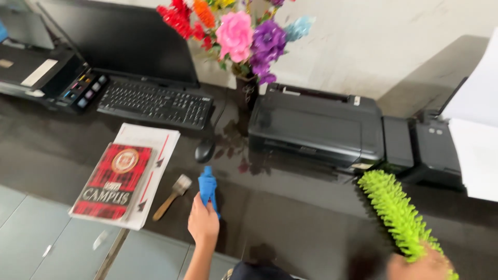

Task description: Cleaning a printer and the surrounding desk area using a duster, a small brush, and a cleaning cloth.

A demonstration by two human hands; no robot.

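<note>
**Two hands, two cleaning things on a dark worktop**

Under the left hand (203, 222) lies a blue cloth (208, 187), bunched into a narrow roll on the glossy black worktop (290, 218). The grip is closed around the near end of the roll, fingers wrapped over it; the rest of the cloth runs straight away from the hand, its long axis pointing toward the black mouse (205, 150) just beyond its far tip. Just to the left of this grip a small wooden-handled brush (171, 194) lies slanted, close but not touching, and further left sits a red book (113, 181) on a stack of white papers (150, 155).

Low at the frame's edge, the right hand (420, 267) is blurred; its grip looks closed on the base of a green fluffy duster (397, 212), though the fingers cannot be made out singly. The duster's long axis slants up and to the left from that hand, its tip near the front corner of the black printer (316, 127). Beyond the left grip stand a keyboard (155, 103), a monitor (124, 41) and a vase of paper flowers (244, 36). The two hands are well apart; the left is the nearer one to the cloth, mouse and brush.
</note>
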